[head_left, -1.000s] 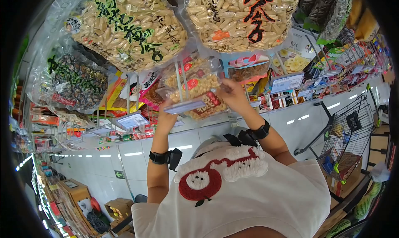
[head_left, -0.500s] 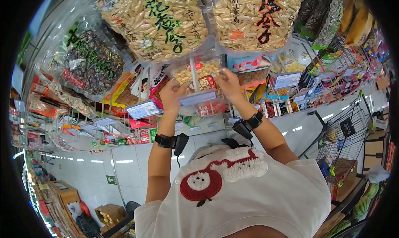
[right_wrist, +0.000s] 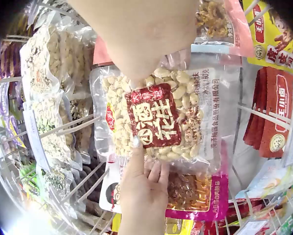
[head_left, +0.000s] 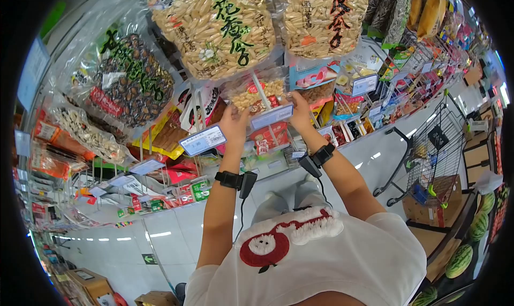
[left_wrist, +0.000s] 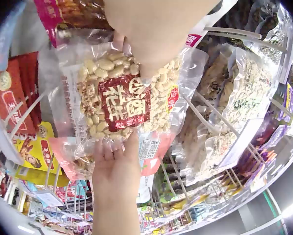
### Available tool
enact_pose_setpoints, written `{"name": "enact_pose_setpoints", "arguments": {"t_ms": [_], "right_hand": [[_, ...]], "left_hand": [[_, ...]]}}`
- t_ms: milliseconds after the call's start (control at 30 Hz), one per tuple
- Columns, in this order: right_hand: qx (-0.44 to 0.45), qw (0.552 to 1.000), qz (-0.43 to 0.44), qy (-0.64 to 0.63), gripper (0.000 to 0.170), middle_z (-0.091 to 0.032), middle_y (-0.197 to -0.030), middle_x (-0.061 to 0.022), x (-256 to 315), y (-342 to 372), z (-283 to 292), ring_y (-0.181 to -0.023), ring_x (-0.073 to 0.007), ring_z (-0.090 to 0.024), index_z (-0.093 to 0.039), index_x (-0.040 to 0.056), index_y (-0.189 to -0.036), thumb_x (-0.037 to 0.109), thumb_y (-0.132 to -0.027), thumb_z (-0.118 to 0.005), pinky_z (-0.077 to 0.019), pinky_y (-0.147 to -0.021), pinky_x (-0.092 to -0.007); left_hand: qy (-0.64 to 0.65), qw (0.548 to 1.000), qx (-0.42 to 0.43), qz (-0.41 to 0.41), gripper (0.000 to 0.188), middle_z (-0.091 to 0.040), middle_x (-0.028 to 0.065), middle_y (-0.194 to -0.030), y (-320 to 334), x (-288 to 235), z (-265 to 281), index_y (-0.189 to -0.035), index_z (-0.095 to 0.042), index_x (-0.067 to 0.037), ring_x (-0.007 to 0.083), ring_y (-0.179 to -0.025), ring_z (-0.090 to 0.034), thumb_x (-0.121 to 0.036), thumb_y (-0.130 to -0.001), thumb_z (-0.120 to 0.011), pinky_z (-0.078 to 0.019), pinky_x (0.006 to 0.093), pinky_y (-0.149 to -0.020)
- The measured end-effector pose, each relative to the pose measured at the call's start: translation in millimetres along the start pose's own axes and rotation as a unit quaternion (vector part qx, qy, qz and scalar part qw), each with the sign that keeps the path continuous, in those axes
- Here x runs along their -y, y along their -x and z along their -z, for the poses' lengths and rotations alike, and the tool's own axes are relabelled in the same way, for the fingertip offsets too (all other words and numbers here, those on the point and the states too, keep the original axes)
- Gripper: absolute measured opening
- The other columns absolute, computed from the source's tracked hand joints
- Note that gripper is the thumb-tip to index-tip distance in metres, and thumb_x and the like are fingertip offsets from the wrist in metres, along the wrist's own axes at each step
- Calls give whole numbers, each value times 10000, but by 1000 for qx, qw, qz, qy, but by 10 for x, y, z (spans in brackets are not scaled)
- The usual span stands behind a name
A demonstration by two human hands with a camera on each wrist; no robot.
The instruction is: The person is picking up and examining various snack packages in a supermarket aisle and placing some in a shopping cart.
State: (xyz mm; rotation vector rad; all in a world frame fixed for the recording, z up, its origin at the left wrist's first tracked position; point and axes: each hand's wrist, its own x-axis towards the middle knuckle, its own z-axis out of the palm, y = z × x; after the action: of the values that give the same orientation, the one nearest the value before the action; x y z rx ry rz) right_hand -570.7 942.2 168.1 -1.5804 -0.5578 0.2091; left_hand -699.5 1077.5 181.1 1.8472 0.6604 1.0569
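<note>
A clear vacuum bag of shelled peanuts [head_left: 243, 94] with a dark red label is between my two hands at the display rack. In the left wrist view the peanut bag [left_wrist: 124, 105] faces the camera, its label sideways. My left hand [head_left: 234, 125] grips one side edge, thumb on the front. The opposite edge is held by my right hand [head_left: 301, 111], thumb also on the front film. A price tag [head_left: 272, 116] on a metal prong overlaps the bag's lower part in the head view. In the right wrist view my left hand [right_wrist: 144, 191] shows below the bag.
Large bags of seeds [head_left: 225, 30] hang above and behind the hands. Left of them hangs a dark seed bag [head_left: 134, 76]. Metal prongs with price tags [head_left: 203, 140] jut toward me on both sides. A shopping cart [head_left: 436, 151] stands on the floor at right.
The peanut bag and both hands have moved up, away from my body, and the fingers have come further onto the bag. The head view has shifted, so the rack appears turned.
</note>
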Motion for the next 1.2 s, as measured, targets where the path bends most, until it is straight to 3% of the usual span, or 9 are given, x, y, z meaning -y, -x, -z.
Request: {"name": "enact_pose_setpoints", "arguments": {"t_ms": [200, 300, 467, 567, 667, 733, 900, 1067, 1200], "right_hand": [[-74, 984, 135, 91, 228, -591, -878, -129, 137, 372, 315, -798, -169, -590, -521, 8, -939, 115, -755, -603, -473, -687, -275], [-2, 986, 134, 95, 206, -603, -838, -107, 348, 679, 743, -760, -168, -602, -542, 3, -930, 79, -744, -586, -475, -673, -268], [86, 972, 203, 79, 163, -616, -758, -87, 1137, 1272, 1823, -646, -164, -597, -600, 17, -859, 51, -701, -579, -471, -611, -266], [83, 895, 423, 116, 157, -585, -698, -81, 2038, 1756, 2732, -587, -241, -558, -610, 54, -790, 194, -721, -592, -439, -540, -303], [47, 850, 520, 70, 127, -573, -663, -60, 2576, 2442, 3466, -531, -190, -542, -574, 72, -730, 195, -754, -554, -428, -499, -267], [25, 843, 536, 34, 142, -565, -640, -46, 2734, 2825, 3810, -493, -156, -532, -550, 84, -690, 195, -776, -528, -421, -471, -242], [-52, 836, 537, 99, 143, -560, -636, -46, 2847, 3348, 4595, -492, -142, -531, -541, 75, -684, 175, -782, -514, -421, -472, -235], [-115, 835, 507, 183, 124, -560, -645, -55, 2773, 3523, 5279, -515, -145, -537, -546, 57, -701, 150, -776, -513, -426, -490, -241], [-173, 832, 477, 224, 110, -559, -653, -62, 2597, 3365, 5802, -533, -148, -542, -549, 42, -714, 130, -771, -512, -430, -505, -245]], "left_hand": [[-63, 993, -46, -93, 457, -425, 184, -1120, 447, -275, 124, -1083, -439, -16, 261, -1024, -445, -79, -682, -649, -390, 339, -789], [-242, 944, -52, -220, 341, -523, 149, -974, 765, -523, 196, -986, -505, -2, 272, -906, -512, -70, -677, -632, -412, 336, -724], [63, 912, 353, -197, 90, -589, 62, -702, 1291, -1447, -232, -768, -578, -23, 250, -645, -552, -80, -702, -599, -423, 329, -587], [269, 817, 418, -293, 97, -601, 51, -697, 1535, -2776, -478, -756, -596, -73, 200, -588, -551, -170, -748, -595, -413, 303, -545], [561, 513, 528, -379, 262, -583, 110, -649, 1852, -3620, -933, -671, -577, 9, 200, -500, -534, -204, -810, -519, -402, 273, -381], [656, 422, 555, -289, 184, -596, 27, -679, 2297, -3931, -1232, -777, -622, -91, 137, -547, -549, -269, -781, -577, -348, 223, -464], [610, 336, 707, -127, 165, -571, 188, -636, 2735, -4326, -1760, -635, -535, 54, 233, -516, -551, -31, -757, -464, -465, 319, -456], [689, 161, 686, -169, 148, -571, 222, -647, 3057, -4670, -2735, -596, -489, 38, 269, -525, -562, 27, -732, -430, -494, 342, -517], [710, 124, 667, -190, 165, -566, 217, -636, 3193, -4797, -3538, -580, -481, 29, 268, -516, -563, 37, -733, -418, -476, 331, -493]]}}
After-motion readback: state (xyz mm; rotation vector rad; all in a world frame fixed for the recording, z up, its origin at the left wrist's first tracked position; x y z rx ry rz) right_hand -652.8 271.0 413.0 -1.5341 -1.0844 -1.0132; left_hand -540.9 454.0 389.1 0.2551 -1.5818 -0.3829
